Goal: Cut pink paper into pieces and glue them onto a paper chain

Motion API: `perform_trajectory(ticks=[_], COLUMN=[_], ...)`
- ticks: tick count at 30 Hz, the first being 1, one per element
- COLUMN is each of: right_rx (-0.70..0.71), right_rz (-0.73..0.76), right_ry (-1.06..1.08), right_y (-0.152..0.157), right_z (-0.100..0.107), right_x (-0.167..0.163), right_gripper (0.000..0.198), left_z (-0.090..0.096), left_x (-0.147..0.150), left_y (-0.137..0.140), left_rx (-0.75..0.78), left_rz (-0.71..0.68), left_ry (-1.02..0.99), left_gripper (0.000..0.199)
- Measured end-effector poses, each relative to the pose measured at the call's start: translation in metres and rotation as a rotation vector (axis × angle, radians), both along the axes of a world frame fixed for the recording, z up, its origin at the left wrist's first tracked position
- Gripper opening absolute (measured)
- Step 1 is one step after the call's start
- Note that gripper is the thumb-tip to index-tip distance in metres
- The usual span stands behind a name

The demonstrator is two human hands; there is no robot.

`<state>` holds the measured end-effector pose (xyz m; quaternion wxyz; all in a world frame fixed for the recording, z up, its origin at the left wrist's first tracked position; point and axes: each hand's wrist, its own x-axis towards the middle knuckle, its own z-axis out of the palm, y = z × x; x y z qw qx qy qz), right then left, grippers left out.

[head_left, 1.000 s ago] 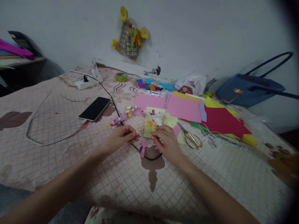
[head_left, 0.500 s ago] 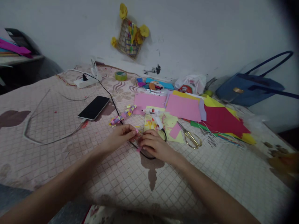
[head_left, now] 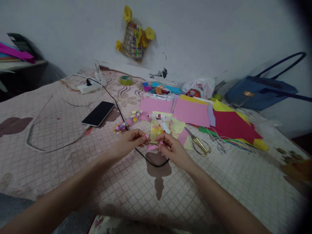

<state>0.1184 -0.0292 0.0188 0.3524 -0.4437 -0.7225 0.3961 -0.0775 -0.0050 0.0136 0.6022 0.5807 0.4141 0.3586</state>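
Observation:
My left hand (head_left: 133, 141) is closed in a pinch on a small pink paper piece (head_left: 146, 136) at its fingertips. Just to its right, my right hand (head_left: 175, 152) pinches another bit of pink paper (head_left: 161, 145) between thumb and fingers. Between them a pink paper strip (head_left: 152, 147) shows low down; whether it lies on the cloth or hangs from the right fingers I cannot tell. Beyond my hands, a white glue gun (head_left: 159, 117) lies on a yellow sheet (head_left: 179, 127) with paper scraps. Left of it rests a purple roll covered with pink and yellow paper bits (head_left: 128, 122).
Gold-handled scissors (head_left: 201, 145) lie right of my right hand. A black cord (head_left: 118, 105) loops below my hands. A phone (head_left: 98, 113) on a charging cable is at left. Pink sheets (head_left: 191, 113), red paper (head_left: 231, 126), white string (head_left: 218, 143) and a blue bag (head_left: 262, 92) lie farther right.
My hands have moved apart, the right one shifting rightward. A gap now shows between the fingertips, with pink paper visible in each hand.

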Motion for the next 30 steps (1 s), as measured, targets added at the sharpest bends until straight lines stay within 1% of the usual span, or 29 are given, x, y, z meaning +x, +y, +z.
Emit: perform_trajectory(ticks=[4,8,11,13,20,23,27,30], right_rx=[-0.136,-0.258,-0.327,-0.346,-0.312,-0.260,-0.180,-0.143], right_rz=[0.013,0.016,-0.001,-0.010,-0.015,-0.034,-0.083,-0.095], right_ry=[0.129,0.248,0.304,0.326,0.350,0.320,0.227,0.188], right_y=[0.001,0.001,0.001,0.000,-0.001,-0.001,-0.002,-0.002], right_z=[-0.002,-0.002,-0.003,-0.003,-0.003,-0.004,-0.003,-0.002], right_x=[0.002,0.004,0.004,0.003,0.001,0.001,0.000,0.000], right_gripper=[0.012,0.013,0.014,0.013,0.012,0.011,0.011,0.010], left_z=[0.002,0.000,0.000,0.002,0.016,0.016,0.014,0.014], left_x=[0.007,0.011,0.012,0.013,0.018,0.019,0.019,0.021], left_y=[-0.002,-0.003,-0.005,-0.007,-0.019,-0.021,-0.023,-0.025], left_rx=[0.097,0.170,0.204,0.246,0.459,0.568,0.749,0.836], left_rz=[-0.014,-0.064,-0.081,-0.073,-0.003,0.008,0.004,-0.010], left_ry=[0.064,0.114,0.127,0.160,0.413,0.495,0.547,0.597], left_gripper=[0.019,0.021,0.021,0.019,0.013,0.011,0.011,0.010])
